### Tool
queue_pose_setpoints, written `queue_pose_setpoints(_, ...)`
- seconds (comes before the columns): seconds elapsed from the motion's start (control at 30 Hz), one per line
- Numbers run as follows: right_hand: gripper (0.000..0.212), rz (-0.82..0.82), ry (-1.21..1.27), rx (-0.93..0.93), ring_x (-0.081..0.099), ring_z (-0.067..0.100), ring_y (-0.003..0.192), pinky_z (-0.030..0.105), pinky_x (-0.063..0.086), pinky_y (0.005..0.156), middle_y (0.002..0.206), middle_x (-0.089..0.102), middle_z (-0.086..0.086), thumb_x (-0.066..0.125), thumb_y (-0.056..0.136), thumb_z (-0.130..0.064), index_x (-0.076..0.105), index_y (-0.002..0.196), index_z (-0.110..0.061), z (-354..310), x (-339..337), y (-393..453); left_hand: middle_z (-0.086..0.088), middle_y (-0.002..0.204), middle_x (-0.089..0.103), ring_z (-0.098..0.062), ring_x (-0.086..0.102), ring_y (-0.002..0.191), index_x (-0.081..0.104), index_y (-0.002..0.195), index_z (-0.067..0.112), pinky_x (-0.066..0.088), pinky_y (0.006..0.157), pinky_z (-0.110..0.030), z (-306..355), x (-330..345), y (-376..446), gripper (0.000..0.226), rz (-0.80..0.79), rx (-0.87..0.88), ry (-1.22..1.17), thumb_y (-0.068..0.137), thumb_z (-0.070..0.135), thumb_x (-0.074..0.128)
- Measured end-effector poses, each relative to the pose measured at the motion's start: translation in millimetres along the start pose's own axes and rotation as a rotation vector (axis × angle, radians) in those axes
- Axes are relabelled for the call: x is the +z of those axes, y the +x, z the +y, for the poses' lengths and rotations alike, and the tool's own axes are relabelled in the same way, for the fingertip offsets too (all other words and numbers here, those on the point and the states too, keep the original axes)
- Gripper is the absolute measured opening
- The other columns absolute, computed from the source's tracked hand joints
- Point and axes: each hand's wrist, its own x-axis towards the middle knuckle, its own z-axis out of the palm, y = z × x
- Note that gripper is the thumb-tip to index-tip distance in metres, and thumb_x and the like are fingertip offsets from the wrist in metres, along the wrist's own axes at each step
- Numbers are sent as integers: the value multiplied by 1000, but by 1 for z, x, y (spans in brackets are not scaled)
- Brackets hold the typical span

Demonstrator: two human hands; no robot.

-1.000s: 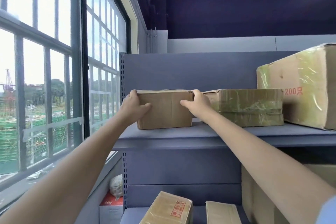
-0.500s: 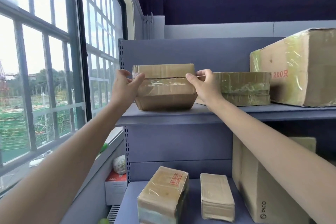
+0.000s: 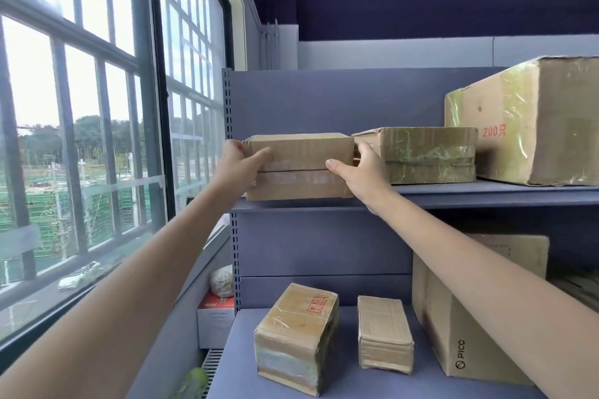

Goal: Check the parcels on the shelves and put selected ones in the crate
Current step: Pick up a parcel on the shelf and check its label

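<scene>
Parcel (image 3: 299, 167) on upper shelf (image 3: 453, 196), L end, clamped betw both hands: left hand (image 3: 238, 168) wrapped on L side, right hand (image 3: 358, 172) on R side, thumbs across front. Touching taped box (image 3: 421, 154) on R. Looks mid-check, not yet lifted off. Crate not in view; other parcels below untouched.

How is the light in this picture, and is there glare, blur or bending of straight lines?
Head view: strong daylight from the window washes out the sky; glossy tape on the large box marked 200 shows glare; the window bars bow from the wide lens; the parcel held by left hand and right hand looks sharp, slightly soft on its taped face.
</scene>
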Motion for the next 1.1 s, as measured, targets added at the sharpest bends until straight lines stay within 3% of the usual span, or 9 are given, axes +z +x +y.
queue_pose_setpoints(0.13,20,99,197,47,51,7,80,28,41,77,87,56,-10,54,91,-34,57,100,-16,0,-1,-4,0,100,49,-20,50,98,41,104,16,45,87,-43,-1,-3,1,34,76,-51,-148,89,45,51)
queue_pose_setpoints(0.3,13,193,274,75,53,12,83,25,41,74,87,58,-3,59,87,-29,55,81,-18,-3,0,-3,2,87,50,-20,50,87,44,86,22,43,78,-39,0,-4,-1,20,119,-22,-262,80,26,62)
queue_pose_setpoints(0.47,9,210,270,-4,57,13,88,23,46,78,92,62,-1,64,83,-21,58,88,-16,-3,4,-9,0,95,59,-16,59,87,46,109,16,49,82,-36,0,-6,-4,32,82,-22,-349,82,19,64)
queue_pose_setpoints(0.63,16,193,367,-100,60,8,82,12,48,73,88,63,-3,68,79,-9,59,93,-10,-5,3,-13,-6,104,60,-21,62,91,45,111,20,51,83,-36,3,-13,-5,37,6,2,-375,82,19,68)
queue_pose_setpoints(0.77,35,167,430,-97,62,15,92,25,51,85,97,65,3,64,65,-17,61,99,-9,-3,3,-13,-6,102,61,-25,62,93,42,103,28,49,91,-43,6,-17,-5,32,-45,48,-400,84,19,66)
queue_pose_setpoints(0.93,42,164,445,-111,63,16,95,28,51,89,100,66,3,63,65,-15,61,106,-6,-3,4,-21,5,102,55,-14,58,88,31,116,32,42,68,-24,8,-14,-8,47,-85,89,-392,85,20,64)
queue_pose_setpoints(1.1,41,109,447,-102,63,8,95,21,51,89,107,66,5,71,74,-13,60,113,-7,-2,-3,-25,1,104,60,-20,61,87,40,98,47,43,82,-42,2,-17,-11,50,-79,54,-398,63,32,73)
